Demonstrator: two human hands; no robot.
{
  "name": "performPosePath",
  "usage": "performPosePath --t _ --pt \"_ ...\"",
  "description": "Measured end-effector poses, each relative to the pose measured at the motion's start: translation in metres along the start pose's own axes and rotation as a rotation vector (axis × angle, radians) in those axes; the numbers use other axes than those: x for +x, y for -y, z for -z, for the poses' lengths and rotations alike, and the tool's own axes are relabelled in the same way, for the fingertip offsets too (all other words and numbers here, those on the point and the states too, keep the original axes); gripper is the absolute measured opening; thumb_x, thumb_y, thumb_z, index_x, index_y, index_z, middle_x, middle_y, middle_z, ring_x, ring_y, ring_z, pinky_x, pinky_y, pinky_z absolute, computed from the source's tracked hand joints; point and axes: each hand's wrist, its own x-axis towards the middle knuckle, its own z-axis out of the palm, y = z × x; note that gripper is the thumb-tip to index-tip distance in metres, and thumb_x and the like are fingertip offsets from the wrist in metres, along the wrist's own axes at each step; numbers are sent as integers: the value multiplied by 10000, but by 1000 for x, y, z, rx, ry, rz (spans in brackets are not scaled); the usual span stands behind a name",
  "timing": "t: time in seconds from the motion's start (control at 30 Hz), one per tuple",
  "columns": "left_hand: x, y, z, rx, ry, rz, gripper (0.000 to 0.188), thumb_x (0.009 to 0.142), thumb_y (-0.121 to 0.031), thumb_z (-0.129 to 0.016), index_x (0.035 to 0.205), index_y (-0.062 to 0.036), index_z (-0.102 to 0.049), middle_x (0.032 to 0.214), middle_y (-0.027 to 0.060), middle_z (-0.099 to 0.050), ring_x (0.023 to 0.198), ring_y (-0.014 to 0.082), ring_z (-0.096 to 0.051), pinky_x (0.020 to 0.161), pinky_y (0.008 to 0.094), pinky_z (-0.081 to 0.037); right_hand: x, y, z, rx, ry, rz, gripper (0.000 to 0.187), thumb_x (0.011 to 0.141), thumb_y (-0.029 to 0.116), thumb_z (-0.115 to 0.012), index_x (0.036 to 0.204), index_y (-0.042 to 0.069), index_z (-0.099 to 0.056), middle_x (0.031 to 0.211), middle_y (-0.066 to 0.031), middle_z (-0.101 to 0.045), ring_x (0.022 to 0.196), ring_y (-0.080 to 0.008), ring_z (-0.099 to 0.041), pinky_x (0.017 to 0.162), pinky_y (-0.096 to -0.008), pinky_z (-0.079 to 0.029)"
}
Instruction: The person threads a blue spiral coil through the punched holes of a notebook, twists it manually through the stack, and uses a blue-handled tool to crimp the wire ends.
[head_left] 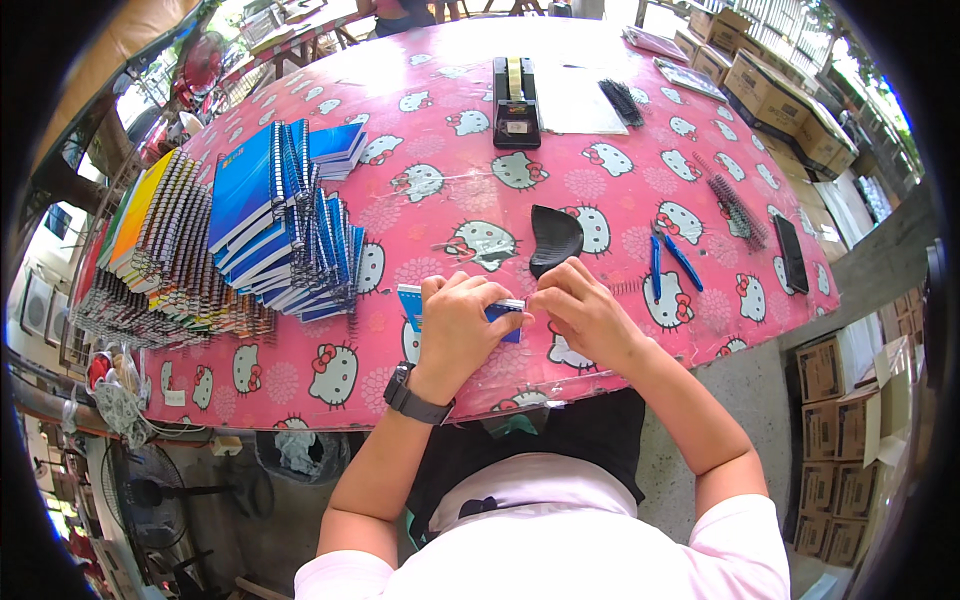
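Observation:
My left hand [458, 325] is closed around a small blue notebook [409, 299], its bound edge turned toward the right. At that edge's right end, my right hand [578, 308] pinches a thin spiral wire coil [627, 288], part of which shows beyond the hand. My fingers cover most of the notebook and the point where coil and pages meet. Just beyond the right hand lies a black curved holder [555, 238]. Blue-handled cutting pliers [676, 268] rest to its right.
Stacks of blue spiral notebooks [245, 195] and multicoloured spiral notebooks [165, 235] stand at left. A tape dispenser [516, 110] sits at the far middle. Loose coils [738, 212], a dark phone [790, 254] and a bundle of black coils [620, 102] lie right. Cardboard boxes [768, 95] stand beyond.

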Motion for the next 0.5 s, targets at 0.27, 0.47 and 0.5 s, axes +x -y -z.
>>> performPosePath --t 0.27,0.47,0.5 --pt "-3 -5 -5 9 -60 29 221 649 -338 -746 696 -136 -668 694 -10 -613 740 169 -553 748 354 -309 -3 -3 -2 165 -73 -6 317 662 -102 -625 932 64 -625 874 -71 -578 805 -232 -541 677 -332 -461" --pt "-4 -12 -8 6 -75 72 165 643 -262 -746 707 -138 -658 716 -10 -611 761 173 -555 748 360 -317 -2 -5 5 172 0 -94 328 673 -64 -652 984 27 -605 845 -78 -584 733 -231 -562 640 -327 -476" --pt "-3 -11 -7 14 -75 66 160 644 -251 -745 720 -140 -658 726 -10 -613 767 174 -556 748 362 -318 -2 -6 4 189 17 -138 344 674 -52 -660 1004 21 -597 858 -83 -585 724 -232 -565 633 -323 -477"
